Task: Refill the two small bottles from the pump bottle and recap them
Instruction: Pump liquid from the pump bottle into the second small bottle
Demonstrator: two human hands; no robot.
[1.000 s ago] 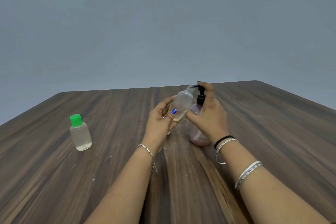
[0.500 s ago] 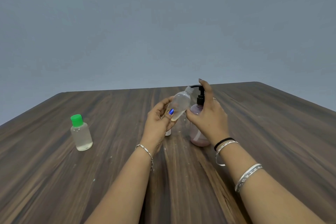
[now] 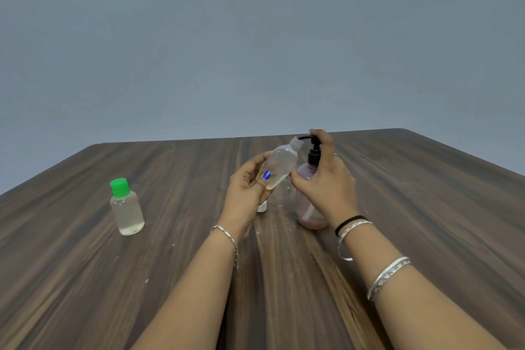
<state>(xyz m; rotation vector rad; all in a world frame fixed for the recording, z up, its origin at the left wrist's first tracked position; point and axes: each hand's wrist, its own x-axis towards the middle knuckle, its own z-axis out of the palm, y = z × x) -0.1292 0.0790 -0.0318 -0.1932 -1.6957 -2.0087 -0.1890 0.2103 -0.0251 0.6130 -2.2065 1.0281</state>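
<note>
A pink pump bottle [image 3: 308,213] with a black pump head stands on the wooden table [image 3: 426,207]. My right hand [image 3: 326,182] is wrapped around its upper body, with a finger on top of the pump head. My left hand [image 3: 247,193] holds an uncapped clear small bottle [image 3: 281,163], tilted so its open neck meets the pump's spout. A second small bottle [image 3: 127,209] with a green cap stands upright at the left, apart from both hands. A small white cap [image 3: 262,207] lies on the table, mostly hidden behind my left hand.
Small white specks are scattered on the table around the bottles. The table's far edge runs just behind the pump bottle, with a plain grey wall beyond it.
The pump head has risen and my right finger with it. My left hand has lifted the tilted small bottle slightly, keeping its neck at the spout.
</note>
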